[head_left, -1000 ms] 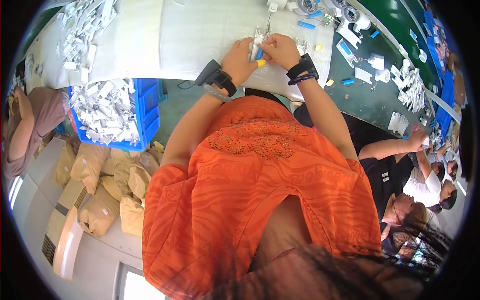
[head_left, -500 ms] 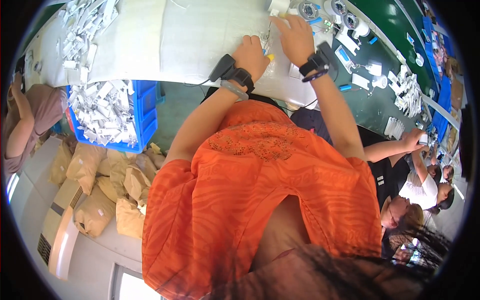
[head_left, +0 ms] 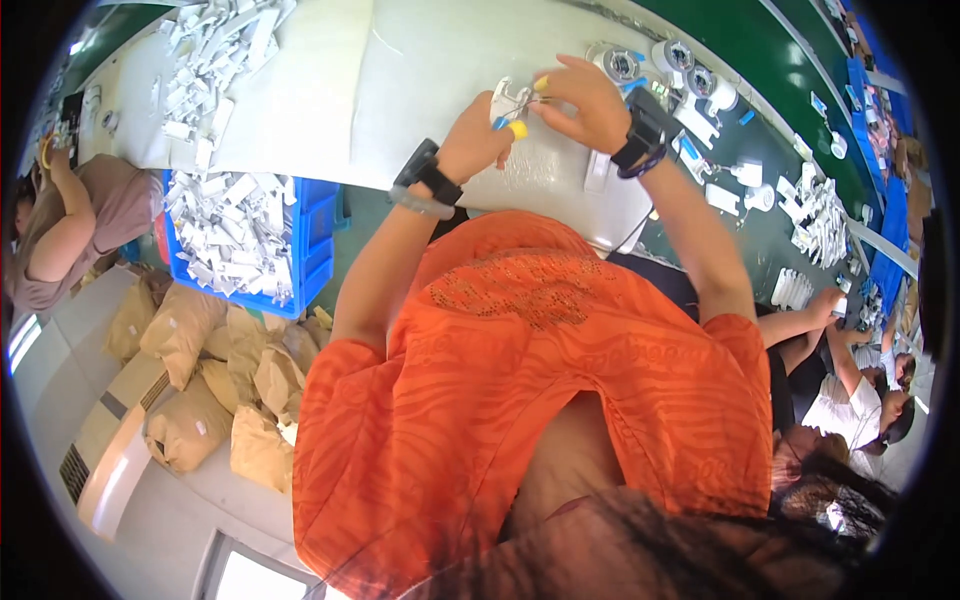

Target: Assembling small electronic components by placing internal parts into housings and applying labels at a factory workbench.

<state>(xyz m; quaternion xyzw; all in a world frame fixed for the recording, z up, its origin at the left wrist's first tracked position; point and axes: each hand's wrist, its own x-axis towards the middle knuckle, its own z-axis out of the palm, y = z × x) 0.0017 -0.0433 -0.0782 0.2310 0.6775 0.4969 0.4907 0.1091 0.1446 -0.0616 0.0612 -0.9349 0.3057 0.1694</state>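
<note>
Over the pale work table (head_left: 420,60), my left hand (head_left: 474,138) is closed on a white plastic part (head_left: 511,97) with a cut-out outline. A small blue piece (head_left: 499,123) shows by my left thumb, which wears a yellow finger cover (head_left: 517,129). Thin dark wires (head_left: 532,101) run from the part to my right hand (head_left: 588,106). Its thumb and index finger pinch their end, and a yellow cover sits on one fingertip. My fingers partly hide the part and the wires.
White plastic pieces (head_left: 215,75) are heaped at the far left. Below them stands a blue crate (head_left: 315,235) full of similar pieces, above brown paper bags (head_left: 185,430). Round white housings (head_left: 672,55) line the right side. People sit at both sides; a co-worker's hand (head_left: 826,306) shows at right.
The white plastic part now shows raised between my hands. My left hand has moved down and left, my right hand slightly down, its fingers now pinching the wires. The view has shifted slightly.
</note>
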